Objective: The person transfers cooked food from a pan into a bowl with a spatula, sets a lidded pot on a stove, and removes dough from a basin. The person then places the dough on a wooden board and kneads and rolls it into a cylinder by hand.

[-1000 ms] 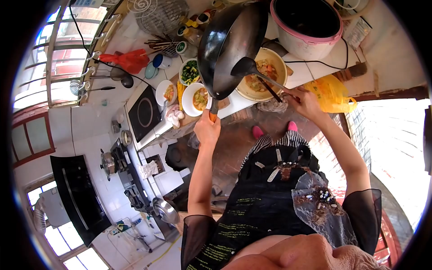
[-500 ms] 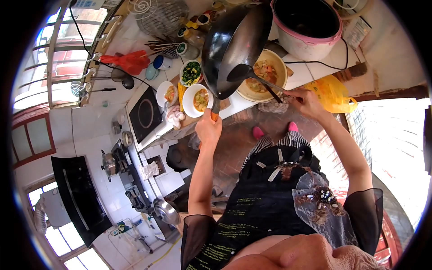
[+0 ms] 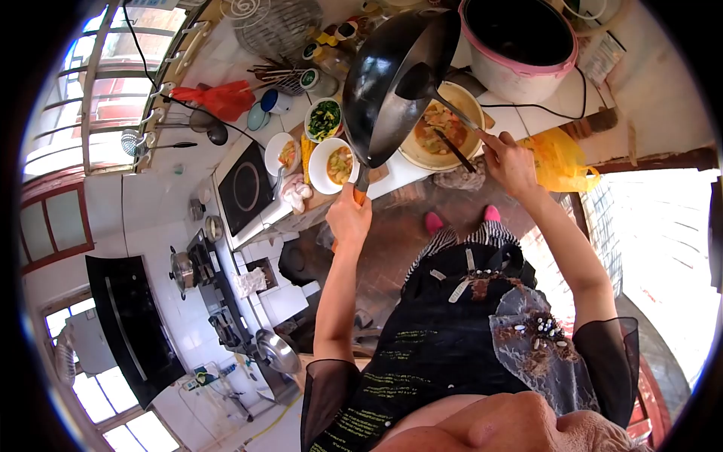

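Note:
My left hand [image 3: 350, 218] is wrapped round the orange-ended handle of a dark wok [image 3: 367, 94], which is tipped on its side above the counter. Between the fingers of my right hand [image 3: 512, 164] is the handle of a black spatula [image 3: 415, 81]; its blade lies against the wok's inside. Below the wok's right edge stands a cream pot [image 3: 416, 154] of stew, with a dark utensil handle [image 3: 456, 153] slanting out of it. A white bowl [image 3: 316, 170] of similar stew sits just left of the wok handle.
A bowl of cooked greens [image 3: 324, 119], a smaller bowl [image 3: 274, 160], a corn cob [image 3: 306, 151] and a pinkish cloth-like item [image 3: 296, 193] crowd the counter. An induction cooktop [image 3: 246, 187] lies left. A pink-rimmed rice cooker [image 3: 520, 71] stands right, near a yellow bag [image 3: 563, 162].
The spatula blade has shifted up and right along the wok's inside, and my right hand has turned slightly. My left hand keeps its hold on the tilted wok.

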A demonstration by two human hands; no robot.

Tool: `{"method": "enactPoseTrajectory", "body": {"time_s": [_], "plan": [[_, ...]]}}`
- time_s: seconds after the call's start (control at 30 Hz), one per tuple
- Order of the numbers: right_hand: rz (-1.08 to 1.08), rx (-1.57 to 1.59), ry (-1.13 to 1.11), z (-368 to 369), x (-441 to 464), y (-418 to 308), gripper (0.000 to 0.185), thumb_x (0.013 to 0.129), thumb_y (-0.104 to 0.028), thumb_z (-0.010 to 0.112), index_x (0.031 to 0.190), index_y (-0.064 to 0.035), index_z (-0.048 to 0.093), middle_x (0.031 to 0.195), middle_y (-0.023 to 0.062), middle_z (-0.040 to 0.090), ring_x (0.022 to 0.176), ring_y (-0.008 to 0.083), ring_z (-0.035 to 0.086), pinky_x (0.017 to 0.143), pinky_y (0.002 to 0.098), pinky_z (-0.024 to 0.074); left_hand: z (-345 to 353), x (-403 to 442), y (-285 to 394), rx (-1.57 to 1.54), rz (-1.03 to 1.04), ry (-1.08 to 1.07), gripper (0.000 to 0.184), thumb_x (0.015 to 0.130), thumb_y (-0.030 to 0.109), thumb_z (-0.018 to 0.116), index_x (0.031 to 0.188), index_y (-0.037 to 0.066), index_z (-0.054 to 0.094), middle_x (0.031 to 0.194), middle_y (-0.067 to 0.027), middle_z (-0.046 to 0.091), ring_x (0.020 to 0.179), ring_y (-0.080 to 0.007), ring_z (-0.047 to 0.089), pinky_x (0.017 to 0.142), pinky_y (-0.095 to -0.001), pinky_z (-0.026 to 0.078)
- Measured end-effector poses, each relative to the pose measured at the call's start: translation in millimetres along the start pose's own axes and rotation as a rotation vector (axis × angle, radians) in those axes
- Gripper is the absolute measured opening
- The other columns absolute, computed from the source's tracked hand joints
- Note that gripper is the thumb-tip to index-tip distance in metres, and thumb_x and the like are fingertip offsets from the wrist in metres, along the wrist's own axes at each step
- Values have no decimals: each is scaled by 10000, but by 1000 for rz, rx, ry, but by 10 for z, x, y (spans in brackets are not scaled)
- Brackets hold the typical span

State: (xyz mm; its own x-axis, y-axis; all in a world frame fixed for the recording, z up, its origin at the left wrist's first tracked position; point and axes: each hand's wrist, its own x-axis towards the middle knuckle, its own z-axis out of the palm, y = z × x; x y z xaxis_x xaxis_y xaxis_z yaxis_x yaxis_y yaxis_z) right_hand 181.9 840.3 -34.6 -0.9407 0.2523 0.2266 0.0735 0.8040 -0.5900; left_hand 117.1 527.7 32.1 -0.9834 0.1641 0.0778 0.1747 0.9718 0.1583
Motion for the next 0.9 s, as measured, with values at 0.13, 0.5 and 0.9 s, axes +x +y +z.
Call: {"method": "enactPoseTrajectory", "body": {"time_s": [0.13, 0.5, 0.9], "plan": [[-17, 28, -58, -61, -330, 96, 327, 833, -127, 588, 1149, -171, 662, 771, 130, 590, 616, 326, 605, 583, 412, 499, -33, -26, -17, -5, -7, 18, 247, 750, 196, 674, 946, 82, 576, 752, -184, 656, 726, -388, 634, 640, -478, 494], [770, 915, -326, -61, -369, 464, 346, 898, -167, 555, 1238, -143, 614, 578, -7, 467, 437, 111, 429, 414, 256, 348, -183, -51, -196, -57, 11, 102, 219, 745, 221, 680, 894, 98, 578, 701, -184, 639, 700, -406, 626, 627, -483, 484], [457, 875, -484, -4, -331, 415, 326, 948, -205, 588, 1271, -170, 607, 593, -97, 384, 524, 29, 308, 480, 212, 262, -349, -127, -156, -244, -7, 137, 191, 744, 196, 685, 847, 57, 603, 676, -194, 616, 692, -403, 617, 621, -451, 474]]}}
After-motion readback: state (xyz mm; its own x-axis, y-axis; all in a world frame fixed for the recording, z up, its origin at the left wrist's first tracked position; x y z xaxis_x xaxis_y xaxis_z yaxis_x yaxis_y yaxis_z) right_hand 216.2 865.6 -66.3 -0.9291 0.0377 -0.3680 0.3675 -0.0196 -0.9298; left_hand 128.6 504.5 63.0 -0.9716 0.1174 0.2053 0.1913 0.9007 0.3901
